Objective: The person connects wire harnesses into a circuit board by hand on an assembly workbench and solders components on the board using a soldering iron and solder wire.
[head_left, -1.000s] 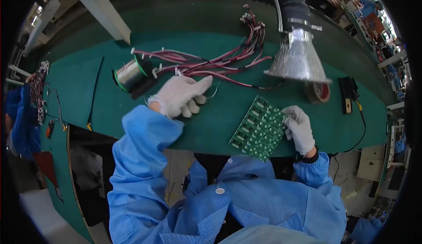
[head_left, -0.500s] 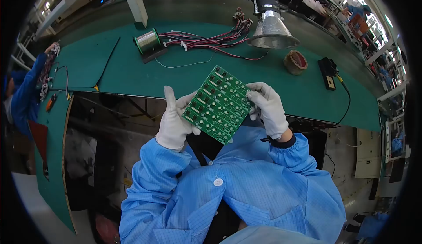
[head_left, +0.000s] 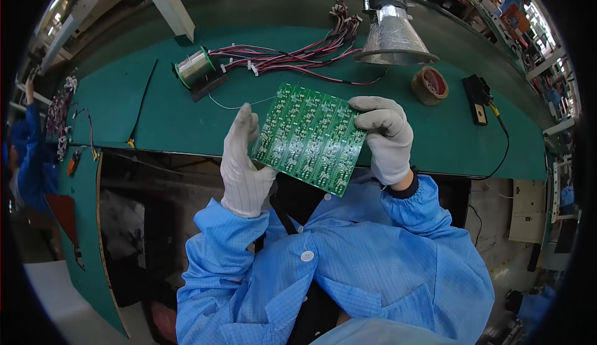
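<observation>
I have the circuit board [head_left: 308,138] held tilted over the near edge of the bench [head_left: 460,149], its green face rowed with shiny solder points. The right hand [head_left: 387,137], in white fabric, clasps its upper right corner. The left hand [head_left: 241,165] lies along the left edge, fingers extended (my feed leaves its grip unclear). Beyond: a wire spool [head_left: 195,69], silvery strand between green flanges; red-black cables [head_left: 305,56]; a crinkled metallic cone [head_left: 395,39]; a ring-shaped tape roll [head_left: 421,87].

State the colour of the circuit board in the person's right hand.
Green, with pale silvery spots across the circuit board; it shows best in the head view.
</observation>
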Tool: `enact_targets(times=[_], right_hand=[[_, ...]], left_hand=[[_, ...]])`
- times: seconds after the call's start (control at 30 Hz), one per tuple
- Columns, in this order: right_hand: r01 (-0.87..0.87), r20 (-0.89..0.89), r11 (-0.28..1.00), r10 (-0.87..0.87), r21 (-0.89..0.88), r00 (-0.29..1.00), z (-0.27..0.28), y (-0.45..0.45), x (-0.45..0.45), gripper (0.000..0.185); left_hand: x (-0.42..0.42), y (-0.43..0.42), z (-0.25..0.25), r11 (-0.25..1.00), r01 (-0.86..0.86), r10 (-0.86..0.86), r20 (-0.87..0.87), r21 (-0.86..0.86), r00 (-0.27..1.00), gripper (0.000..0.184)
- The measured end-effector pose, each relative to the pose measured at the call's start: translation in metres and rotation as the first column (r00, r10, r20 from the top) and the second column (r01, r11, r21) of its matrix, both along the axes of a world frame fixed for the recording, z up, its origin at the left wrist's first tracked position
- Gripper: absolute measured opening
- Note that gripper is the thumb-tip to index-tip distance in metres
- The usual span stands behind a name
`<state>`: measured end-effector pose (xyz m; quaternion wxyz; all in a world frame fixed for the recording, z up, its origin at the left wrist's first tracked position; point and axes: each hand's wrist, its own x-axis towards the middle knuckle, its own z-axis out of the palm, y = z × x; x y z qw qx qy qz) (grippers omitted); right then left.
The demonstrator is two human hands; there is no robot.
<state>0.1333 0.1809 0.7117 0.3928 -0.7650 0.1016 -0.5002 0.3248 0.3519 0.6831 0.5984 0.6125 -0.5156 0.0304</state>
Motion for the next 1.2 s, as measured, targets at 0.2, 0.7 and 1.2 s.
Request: enact_targets(times=[0.2, 0.7, 1.2], right_hand=[[-0.013, 0.021, 0.989, 0.017, -0.147, 1.0, -0.009, -0.017, 0.01, 0.035], [-0.016, 0.004, 1.0, 0.016, 0.015, 1.0, -0.011, -0.026, 0.008, 0.034], [-0.372, -0.561, 0.904, 0.423, 0.21, 0.712, 0.051, -0.019, 0.088, 0.055]], left_hand=[[0.011, -0.002, -0.008, 0.982, 0.003, -0.003, -0.003, 0.19, 1.0, 0.093], [0.017, 0.0, -0.001, 0.957, 0.039, -0.084, 0.143, 0.287, 0.986, 0.085], [0.035, 0.012, 0.075, 0.562, 0.825, -0.257, -0.938, 0.051, 0.233, 0.055]])
